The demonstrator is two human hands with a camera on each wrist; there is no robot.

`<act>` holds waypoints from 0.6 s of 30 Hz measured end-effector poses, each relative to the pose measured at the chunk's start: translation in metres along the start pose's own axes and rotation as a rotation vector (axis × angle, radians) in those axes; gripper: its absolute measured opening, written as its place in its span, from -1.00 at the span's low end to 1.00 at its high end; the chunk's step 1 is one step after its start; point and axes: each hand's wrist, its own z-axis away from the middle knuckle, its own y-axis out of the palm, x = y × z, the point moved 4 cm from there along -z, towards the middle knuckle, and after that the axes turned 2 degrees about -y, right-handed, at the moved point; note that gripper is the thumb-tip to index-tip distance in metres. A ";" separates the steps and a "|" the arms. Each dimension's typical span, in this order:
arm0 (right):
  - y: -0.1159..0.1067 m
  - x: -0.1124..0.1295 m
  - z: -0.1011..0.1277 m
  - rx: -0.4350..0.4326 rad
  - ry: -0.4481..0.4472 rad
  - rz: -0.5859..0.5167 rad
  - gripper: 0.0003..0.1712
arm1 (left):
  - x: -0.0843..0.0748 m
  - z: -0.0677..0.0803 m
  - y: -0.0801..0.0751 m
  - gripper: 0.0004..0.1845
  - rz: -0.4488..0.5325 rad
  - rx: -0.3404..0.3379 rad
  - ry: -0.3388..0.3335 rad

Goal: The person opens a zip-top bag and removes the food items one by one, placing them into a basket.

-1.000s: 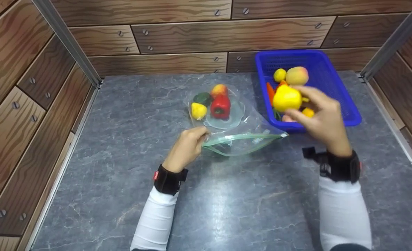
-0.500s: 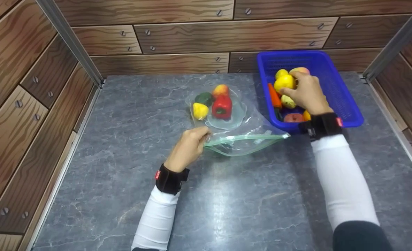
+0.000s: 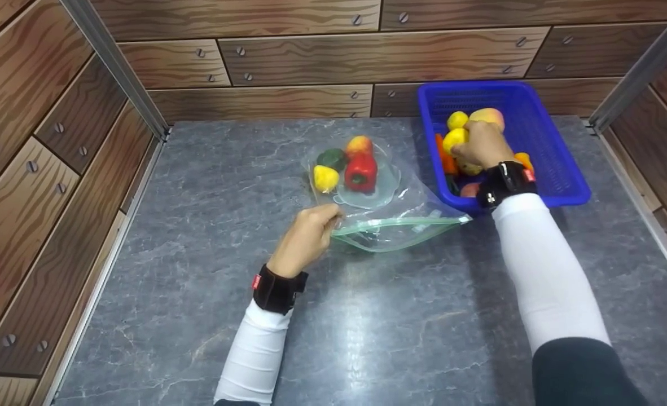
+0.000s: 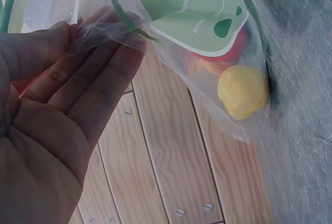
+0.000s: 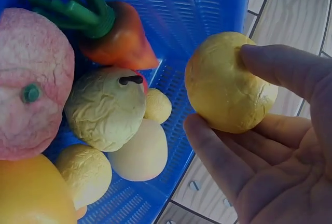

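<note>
A clear zip bag (image 3: 407, 197) with a green zip strip lies on the table, its mouth parted toward me. Inside it are a red bell pepper (image 3: 360, 172), a lemon-like yellow fruit (image 4: 243, 92), a dark green piece (image 3: 332, 159) and a peach-like fruit (image 3: 359, 145). My left hand (image 3: 305, 237) pinches the left corner of the bag's mouth between thumb and fingers. Over the blue basket (image 3: 559, 152), my right hand (image 3: 487, 144) grips a round yellow fruit (image 5: 223, 81) between thumb and fingers. In the head view, the hand partly covers that fruit.
The basket also holds a carrot (image 5: 119, 37) with green leaves, a pink fruit (image 5: 33, 84) with a green stem, a pale yellow-green fruit (image 5: 106, 109) and several smaller pieces. Wood-patterned walls (image 3: 299, 56) enclose the grey table (image 3: 198, 186) at the back and sides.
My right hand has moved from the basket's near side further back, lowering the yellow fruit among the others. My left hand has kept its pinch on the bag, practically still.
</note>
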 end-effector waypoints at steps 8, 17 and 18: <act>-0.007 -0.002 -0.001 -0.015 -0.015 -0.002 -0.46 | -0.002 -0.001 -0.001 -0.90 0.011 0.006 0.001; -0.023 0.019 0.027 -0.181 -0.120 -0.159 -0.47 | -0.002 0.000 0.000 -0.90 -0.007 0.006 -0.015; -0.024 0.023 0.033 -0.220 -0.148 -0.195 -0.49 | -0.002 0.000 0.000 -0.90 -0.008 0.006 -0.015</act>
